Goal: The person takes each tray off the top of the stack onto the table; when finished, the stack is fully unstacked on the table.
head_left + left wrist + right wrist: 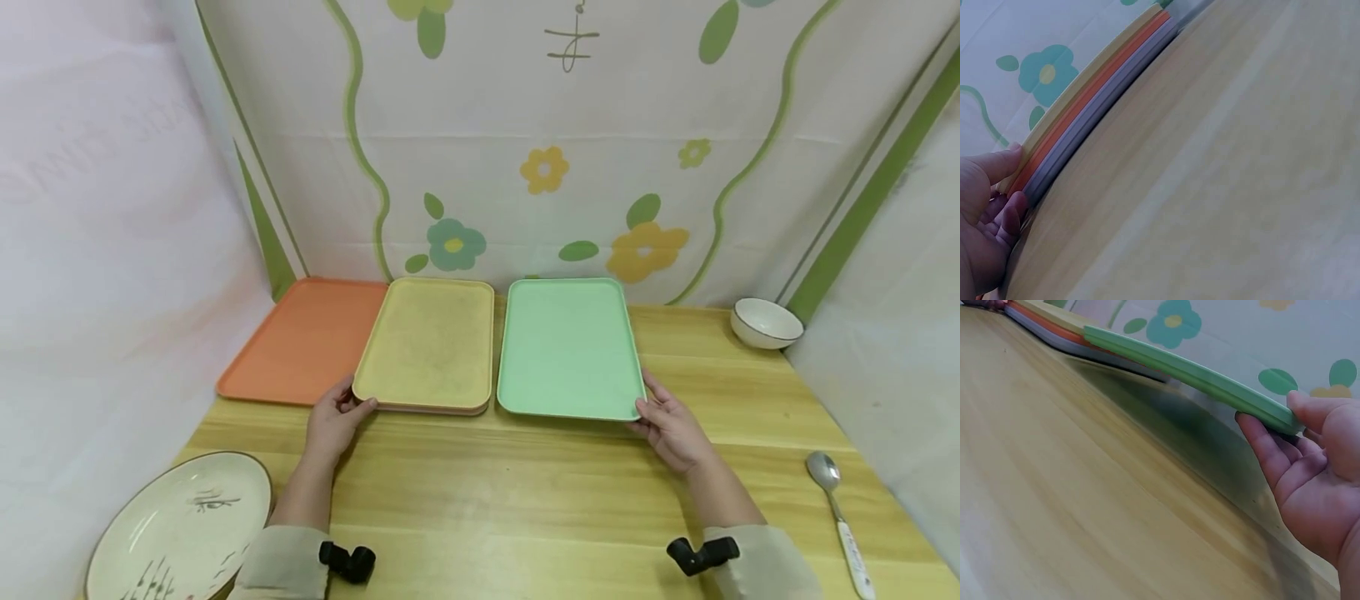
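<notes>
My right hand (672,429) pinches the near right corner of a light green tray (567,346), thumb on top and fingers beneath. In the right wrist view the green tray (1191,375) is held above the table, with its shadow below. At the near left corner of a stack topped by a yellow tray (427,342), my left hand (333,423) grips the edge. Under the yellow one, the left wrist view shows an orange tray (1085,119) and greyish-purple layers (1097,112). Left of the stack lies another orange tray (307,342), partly covered by it.
A patterned oval plate (183,525) lies at the near left. A small white bowl (767,323) stands at the far right, and a spoon (840,517) with a white handle lies at the near right. Printed cloth (465,100) hangs behind the wooden table (510,508).
</notes>
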Demonstrator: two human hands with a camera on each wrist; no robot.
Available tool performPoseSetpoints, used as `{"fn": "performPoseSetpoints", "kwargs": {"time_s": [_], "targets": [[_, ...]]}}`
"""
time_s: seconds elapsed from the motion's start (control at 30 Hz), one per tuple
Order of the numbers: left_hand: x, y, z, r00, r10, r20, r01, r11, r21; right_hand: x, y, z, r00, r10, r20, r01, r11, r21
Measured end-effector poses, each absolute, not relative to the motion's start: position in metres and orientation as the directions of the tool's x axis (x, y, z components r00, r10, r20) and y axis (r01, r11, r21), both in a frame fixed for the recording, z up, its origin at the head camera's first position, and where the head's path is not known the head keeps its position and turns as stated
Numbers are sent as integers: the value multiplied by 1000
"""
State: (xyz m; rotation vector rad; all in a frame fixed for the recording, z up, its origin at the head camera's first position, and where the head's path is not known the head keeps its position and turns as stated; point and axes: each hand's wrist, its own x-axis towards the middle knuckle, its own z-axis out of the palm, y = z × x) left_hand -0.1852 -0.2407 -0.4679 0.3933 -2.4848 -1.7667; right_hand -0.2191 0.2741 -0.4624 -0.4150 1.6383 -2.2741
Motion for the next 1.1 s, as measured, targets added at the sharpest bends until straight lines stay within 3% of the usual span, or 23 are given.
{"fn": "performPoseSetpoints", "kwargs": {"time_s": [0.3,0.73,1.1], "targets": [[-185,-240,-469,-967,-238,-90,-164,313,935,-228,276,-467,-889,-457,-17,88,-135,-987],[-185,-241,-468,-962,-254,-96,-172,296,940,-240,270,-469,-936,-306,-174,115,201,-973],[-187,-241,-470,-962,-270,-41,-125,304,945,-242,264,-466,-959,-198,-202,90,465,-881]]}}
